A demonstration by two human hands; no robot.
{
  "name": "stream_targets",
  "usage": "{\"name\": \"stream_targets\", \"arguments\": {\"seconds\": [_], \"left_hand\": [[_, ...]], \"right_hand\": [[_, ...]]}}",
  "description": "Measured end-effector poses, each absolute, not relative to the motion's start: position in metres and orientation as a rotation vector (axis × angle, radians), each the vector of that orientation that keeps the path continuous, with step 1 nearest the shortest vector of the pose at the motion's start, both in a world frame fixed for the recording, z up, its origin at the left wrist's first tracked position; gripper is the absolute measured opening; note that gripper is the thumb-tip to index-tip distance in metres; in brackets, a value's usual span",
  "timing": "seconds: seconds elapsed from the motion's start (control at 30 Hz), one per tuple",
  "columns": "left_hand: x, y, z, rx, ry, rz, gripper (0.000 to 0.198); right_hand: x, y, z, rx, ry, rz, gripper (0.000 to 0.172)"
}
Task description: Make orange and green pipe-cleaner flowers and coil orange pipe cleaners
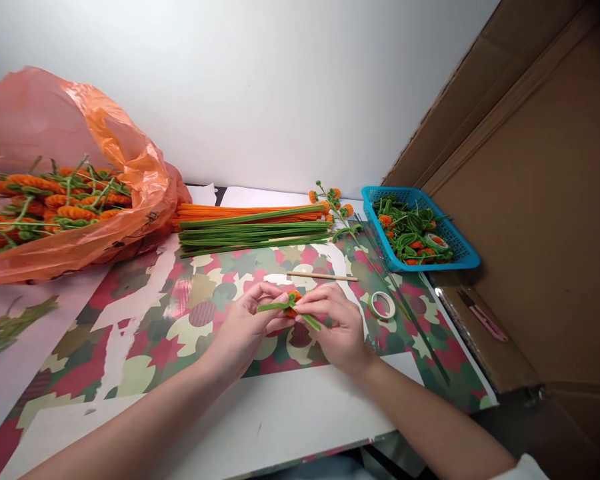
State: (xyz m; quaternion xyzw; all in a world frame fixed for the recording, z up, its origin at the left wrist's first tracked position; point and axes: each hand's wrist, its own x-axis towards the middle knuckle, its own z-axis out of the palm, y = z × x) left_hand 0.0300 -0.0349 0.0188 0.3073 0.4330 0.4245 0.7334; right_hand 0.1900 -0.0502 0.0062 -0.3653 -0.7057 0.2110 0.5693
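Note:
Between my two hands is a small orange pipe-cleaner flower (295, 296) with green pipe-cleaner ends sticking out to the left and lower right. My left hand (253, 317) pinches it from the left, thumb beside the green part. From the other side, the fingers of my right hand (337, 323) close on the flower and its green stem. Just beyond them lies a thin wooden stick (323, 275). A roll of green tape (382, 306) rests to the right of my right hand.
Bundles of green pipe cleaners (255, 235) and orange pipe cleaners (250, 213) lie behind. At left, an orange plastic bag (145, 167) holds many orange-green pieces. A blue basket (463, 257) contains more pieces. A finished flower stem (350, 227), thin wires (425, 340) and a pink cutter (485, 320) lie rightward.

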Motion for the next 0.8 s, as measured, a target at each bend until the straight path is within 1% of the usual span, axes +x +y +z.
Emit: {"name": "stream_targets", "arguments": {"seconds": [0.23, 0.33, 0.47, 0.6, 0.7, 0.8], "left_hand": [[0.028, -0.033, 0.017, 0.672, 0.937, 0.819, 0.030], [0.027, -0.033, 0.016, 0.723, 0.991, 0.836, 0.032], [0.030, -0.036, 0.017, 0.767, 1.060, 0.949, 0.035], [0.036, -0.041, 0.017, 0.734, 1.058, 0.985, 0.034], [0.039, -0.043, 0.017, 0.773, 1.052, 1.010, 0.031], [0.039, -0.044, 0.017, 0.927, 1.053, 1.041, 0.024]], "right_hand": [[0.191, -0.051, 0.009, -0.958, -1.561, 0.557, 0.013], [0.189, -0.053, 0.009, -1.097, -1.498, 0.475, 0.005], [0.180, -0.057, 0.007, -1.234, -1.468, 0.369, 0.015], [0.172, -0.059, 0.004, -1.255, -1.537, 0.311, 0.007], [0.170, -0.059, 0.001, -1.295, -1.519, 0.295, 0.011], [0.171, -0.058, 0.001, -1.307, -1.493, 0.394, 0.012]]}}
